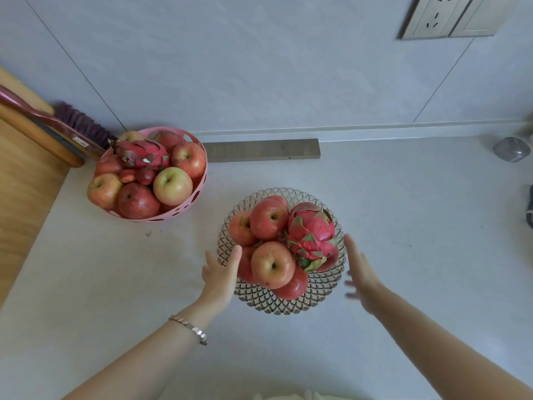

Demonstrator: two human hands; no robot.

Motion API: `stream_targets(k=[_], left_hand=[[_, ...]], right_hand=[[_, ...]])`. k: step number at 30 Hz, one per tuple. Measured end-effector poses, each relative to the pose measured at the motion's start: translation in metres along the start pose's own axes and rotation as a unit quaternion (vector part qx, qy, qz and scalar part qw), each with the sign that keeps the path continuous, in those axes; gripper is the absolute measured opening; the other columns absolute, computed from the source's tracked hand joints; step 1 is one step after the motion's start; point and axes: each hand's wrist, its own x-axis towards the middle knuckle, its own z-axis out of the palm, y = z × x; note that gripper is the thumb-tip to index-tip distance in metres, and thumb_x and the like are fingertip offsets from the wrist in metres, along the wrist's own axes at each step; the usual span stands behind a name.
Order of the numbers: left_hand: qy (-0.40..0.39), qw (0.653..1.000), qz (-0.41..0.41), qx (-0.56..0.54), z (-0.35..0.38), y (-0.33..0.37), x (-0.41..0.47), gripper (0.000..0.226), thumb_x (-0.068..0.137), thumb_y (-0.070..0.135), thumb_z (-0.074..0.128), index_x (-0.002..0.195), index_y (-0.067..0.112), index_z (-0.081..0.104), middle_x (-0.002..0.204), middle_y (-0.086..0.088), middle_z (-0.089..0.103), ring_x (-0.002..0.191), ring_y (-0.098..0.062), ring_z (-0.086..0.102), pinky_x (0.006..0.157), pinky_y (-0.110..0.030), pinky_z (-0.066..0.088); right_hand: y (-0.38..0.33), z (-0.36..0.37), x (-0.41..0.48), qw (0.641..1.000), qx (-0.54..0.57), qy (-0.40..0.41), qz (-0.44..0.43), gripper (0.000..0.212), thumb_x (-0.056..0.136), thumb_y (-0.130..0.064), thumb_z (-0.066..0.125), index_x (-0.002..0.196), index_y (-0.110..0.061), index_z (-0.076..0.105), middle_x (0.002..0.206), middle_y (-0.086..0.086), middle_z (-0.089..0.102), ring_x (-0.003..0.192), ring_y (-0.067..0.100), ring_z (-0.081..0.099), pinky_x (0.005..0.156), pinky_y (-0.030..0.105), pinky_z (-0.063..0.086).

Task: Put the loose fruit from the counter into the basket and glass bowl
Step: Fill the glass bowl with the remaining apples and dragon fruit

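A cut-glass bowl stands in the middle of the pale counter, piled with red apples and a pink dragon fruit. My left hand is open, its fingertips touching the bowl's left rim. Just off the bowl's right rim is my right hand, open and slightly blurred, holding nothing. A pink perforated basket sits at the back left, full of apples, small plums and another dragon fruit.
A wooden board and a brush with a pink handle lie at the left by the basket. A grey strip runs along the back wall. A small grey container stands at the far right.
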Motion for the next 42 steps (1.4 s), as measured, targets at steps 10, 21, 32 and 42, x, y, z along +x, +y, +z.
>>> stream_targets(k=[10, 21, 32, 42], left_hand=[[-0.032, 0.983, -0.094, -0.158, 0.005, 0.025, 0.015, 0.082, 0.083, 0.064, 0.043, 0.147, 0.025, 0.008, 0.151, -0.008, 0.026, 0.130, -0.035, 0.037, 0.082, -0.055, 0.051], [0.003, 0.990, -0.066, -0.122, -0.007, 0.081, 0.080, 0.080, 0.082, 0.067, 0.039, 0.146, 0.026, 0.015, 0.151, -0.011, 0.026, 0.130, -0.039, 0.037, 0.084, -0.054, 0.049], [0.026, 0.994, -0.003, -0.107, -0.010, 0.109, 0.106, 0.102, 0.057, 0.074, 0.044, 0.144, 0.026, 0.022, 0.150, -0.011, 0.027, 0.133, -0.034, 0.035, 0.103, -0.059, 0.037], [0.037, 0.951, 0.281, 0.125, 0.010, 0.106, 0.087, 0.049, 0.095, 0.025, 0.039, 0.138, 0.004, 0.029, 0.145, -0.017, 0.029, 0.135, -0.030, 0.030, 0.112, -0.048, 0.030]], right_hand=[[-0.020, 0.026, 0.016, 0.975, 0.179, -0.089, 0.100, 0.062, 0.084, -0.071, 0.026, 0.103, -0.019, 0.053, 0.108, 0.015, 0.056, 0.117, 0.040, 0.049, 0.098, 0.061, 0.040], [-0.082, 0.059, 0.064, 0.971, 0.201, -0.103, 0.083, 0.088, 0.064, -0.080, 0.037, 0.132, -0.025, 0.047, 0.136, 0.015, 0.047, 0.120, 0.039, 0.047, 0.090, 0.061, 0.044], [-0.126, 0.077, 0.071, 0.984, 0.174, -0.029, 0.013, 0.078, 0.080, -0.070, 0.036, 0.140, -0.021, 0.036, 0.144, 0.015, 0.039, 0.129, 0.037, 0.039, 0.102, 0.052, 0.037], [-0.152, 0.090, 0.051, 0.945, -0.056, 0.076, -0.314, 0.064, 0.071, -0.019, 0.063, 0.131, -0.025, 0.041, 0.129, 0.003, 0.038, 0.124, 0.025, 0.040, 0.105, 0.048, 0.039]])
